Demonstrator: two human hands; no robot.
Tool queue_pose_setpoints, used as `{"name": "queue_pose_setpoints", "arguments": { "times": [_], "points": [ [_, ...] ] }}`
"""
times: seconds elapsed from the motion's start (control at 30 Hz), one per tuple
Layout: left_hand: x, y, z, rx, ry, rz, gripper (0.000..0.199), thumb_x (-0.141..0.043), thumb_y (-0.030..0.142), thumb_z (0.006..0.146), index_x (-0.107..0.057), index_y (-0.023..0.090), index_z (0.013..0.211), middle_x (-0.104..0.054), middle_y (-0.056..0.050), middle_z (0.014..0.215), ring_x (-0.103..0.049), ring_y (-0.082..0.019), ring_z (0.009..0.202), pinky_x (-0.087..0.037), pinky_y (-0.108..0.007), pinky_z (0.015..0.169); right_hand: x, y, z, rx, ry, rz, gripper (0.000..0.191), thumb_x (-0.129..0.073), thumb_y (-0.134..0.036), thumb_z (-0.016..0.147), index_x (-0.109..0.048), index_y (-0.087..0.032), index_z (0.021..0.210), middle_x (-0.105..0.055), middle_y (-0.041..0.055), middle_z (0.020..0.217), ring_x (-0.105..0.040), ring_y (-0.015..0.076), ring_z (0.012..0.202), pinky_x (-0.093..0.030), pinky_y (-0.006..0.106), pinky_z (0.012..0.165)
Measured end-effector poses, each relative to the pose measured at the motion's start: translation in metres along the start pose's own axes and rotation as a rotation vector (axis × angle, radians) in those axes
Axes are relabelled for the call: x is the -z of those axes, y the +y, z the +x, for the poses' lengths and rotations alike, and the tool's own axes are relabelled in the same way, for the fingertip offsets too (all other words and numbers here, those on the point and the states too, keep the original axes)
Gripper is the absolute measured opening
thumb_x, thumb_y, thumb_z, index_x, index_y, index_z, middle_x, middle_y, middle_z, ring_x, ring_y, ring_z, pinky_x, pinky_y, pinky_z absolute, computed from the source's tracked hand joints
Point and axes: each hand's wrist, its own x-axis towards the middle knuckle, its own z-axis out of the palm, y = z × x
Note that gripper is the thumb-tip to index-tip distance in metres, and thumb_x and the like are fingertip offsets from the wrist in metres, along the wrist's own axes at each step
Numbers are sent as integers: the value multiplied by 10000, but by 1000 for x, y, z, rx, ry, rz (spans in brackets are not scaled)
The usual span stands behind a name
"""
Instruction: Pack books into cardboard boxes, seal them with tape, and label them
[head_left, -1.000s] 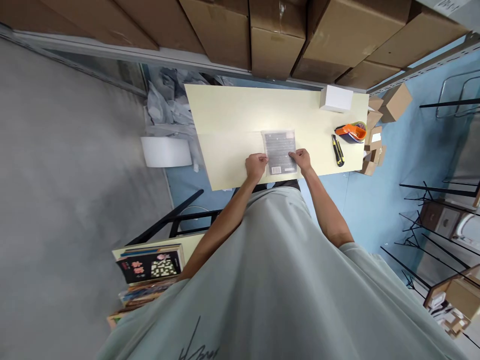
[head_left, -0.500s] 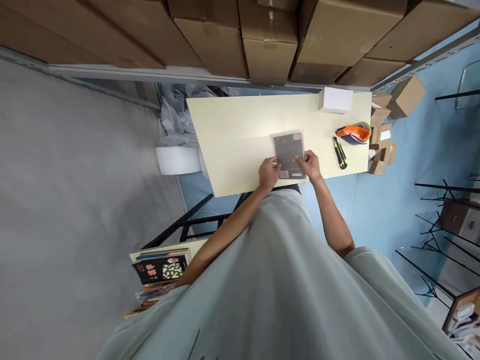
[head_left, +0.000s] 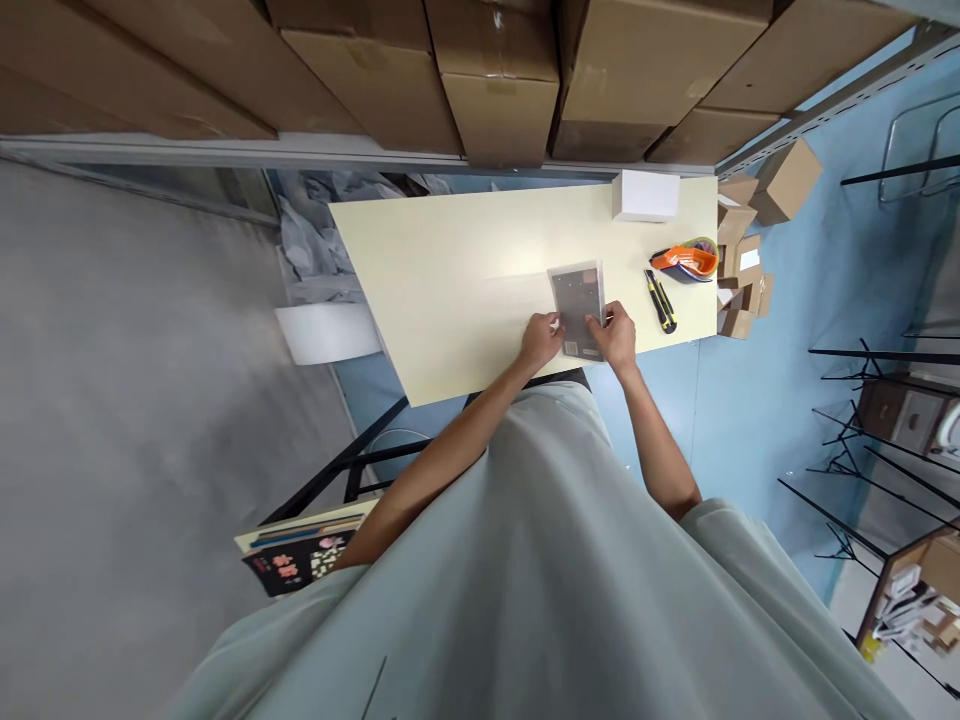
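Note:
A thin dark grey book in a clear plastic sleeve is between my hands, over the front part of the cream table. A pale barcode label shows at its lower left corner. My left hand is closed at the book's left edge, thumb and fingertips pinched together there. On the other side, my right hand grips the right edge, its thumb lying on the cover and the fingers around behind. Whether the book touches the tabletop, I cannot tell.
To the right on the table lie a black and yellow box cutter, an orange tape dispenser and a white box. Large cardboard boxes line a shelf beyond. Books sit low at left; small cartons stand past the right edge.
The view has shifted, so the table and its things sit further left. The book is turned slightly, and both hands stay at its edges.

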Motion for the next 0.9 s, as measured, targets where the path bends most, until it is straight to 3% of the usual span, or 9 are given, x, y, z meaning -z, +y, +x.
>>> {"name": "queue_pose_setpoints", "arguments": {
  "times": [0.1, 0.23, 0.37, 0.47, 0.57, 0.73, 0.8, 0.9],
  "points": [
    [10, -7, -2, -5, -93, -71, 478, -710, 196, 921, -756, 182, 1396, -808, -110, 1179, -785, -250, 933, -630, -400, 988, -12, -18, -17, 77, -13, -74, 219, -696, -399, 954, -521, -268, 971, -692, 13, 988, -624, 211, 807, -489, 339, 803],
    [29, -19, -15, -34, -183, -258, 323, -722, 257, 896, -800, 190, 1203, -818, -66, 992, -762, -243, 887, -647, -395, 924, -37, -44, -32, 149, -47, -161, 181, -658, -359, 998, -527, -259, 1071, -683, 68, 1146, -662, 237, 886, -533, 366, 812],
    [55, -37, -36, 67, -95, -517, 312, -692, 338, 923, -771, 180, 1180, -823, -82, 1094, -772, -221, 951, -676, -405, 907, -67, -67, -39, 204, -110, -223, 240, -659, -347, 1019, -513, -243, 1179, -651, 132, 1253, -691, 305, 1060, -600, 420, 850],
    [73, -50, -48, 74, 40, -557, 327, -674, 381, 946, -764, 181, 1188, -823, -96, 1152, -773, -226, 1023, -678, -409, 931, -90, -82, -42, 233, -138, -287, 287, -661, -336, 1035, -508, -219, 1247, -640, 171, 1299, -681, 342, 1170, -633, 459, 917],
    [84, -60, -50, 57, 121, -491, 353, -615, 396, 980, -769, 187, 1220, -819, -98, 1148, -770, -242, 1037, -670, -426, 961, -113, -93, -44, 243, -180, -355, 312, -650, -324, 1057, -520, -184, 1303, -628, 211, 1334, -681, 357, 1202, -644, 474, 959],
    [90, -71, -43, 41, 183, -105, 315, -631, 298, 940, -810, 181, 1171, -807, -135, 1157, -761, -310, 1051, -600, -484, 1083, -140, -96, -45, 268, -267, -393, 283, -559, -208, 1080, -545, -154, 1357, -605, 260, 1404, -660, 365, 1259, -631, 499, 1012],
    [91, -74, -42, 52, 222, -16, 345, -630, 275, 938, -807, 178, 1218, -797, -153, 1206, -758, -320, 1067, -580, -490, 1112, -137, -87, -42, 292, -304, -365, 282, -585, -246, 1080, -563, -165, 1349, -604, 247, 1417, -651, 364, 1269, -618, 512, 1035],
    [92, -77, -45, 52, 251, -26, 368, -623, 299, 967, -791, 185, 1275, -792, -145, 1264, -760, -300, 1087, -581, -468, 1122, -115, -63, -31, 292, -271, -291, 325, -659, -337, 1054, -595, -186, 1335, -617, 211, 1412, -641, 360, 1283, -588, 506, 1078]
  ]
}}
